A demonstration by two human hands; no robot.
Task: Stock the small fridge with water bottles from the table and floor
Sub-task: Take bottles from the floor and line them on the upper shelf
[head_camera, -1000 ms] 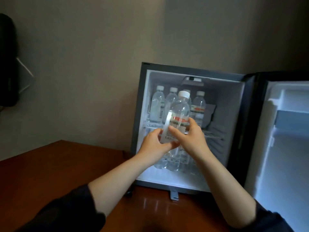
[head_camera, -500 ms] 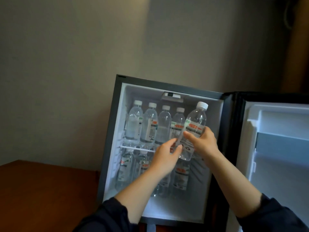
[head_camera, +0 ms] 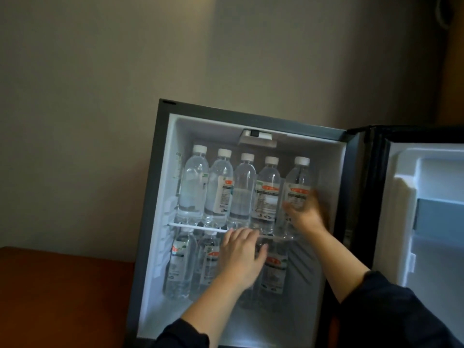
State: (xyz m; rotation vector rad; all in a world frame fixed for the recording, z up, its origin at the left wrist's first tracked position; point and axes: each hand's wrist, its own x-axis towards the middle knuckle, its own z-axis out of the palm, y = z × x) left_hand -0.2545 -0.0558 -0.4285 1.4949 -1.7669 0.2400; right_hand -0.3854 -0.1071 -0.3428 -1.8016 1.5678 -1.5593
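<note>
Right hand (head_camera: 305,212), blurred, at rightmost bottle (head_camera: 298,180); upright, cap up.

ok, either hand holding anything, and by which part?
Left hand: nothing, fingers straight by the white shelf. Right hand sits at the lower body of the rightmost clear plastic water bottle; motion blur hides whether its grip is closed.

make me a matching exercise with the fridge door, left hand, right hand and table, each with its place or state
1 fridge door
2 left hand
3 right hand
4 table

a blurred, by the rightmost top bottle
b reddish brown, left of the fridge
c swung open to the right
d open, in front of the lower bottles

Pairs: 1-c, 2-d, 3-a, 4-b
</note>
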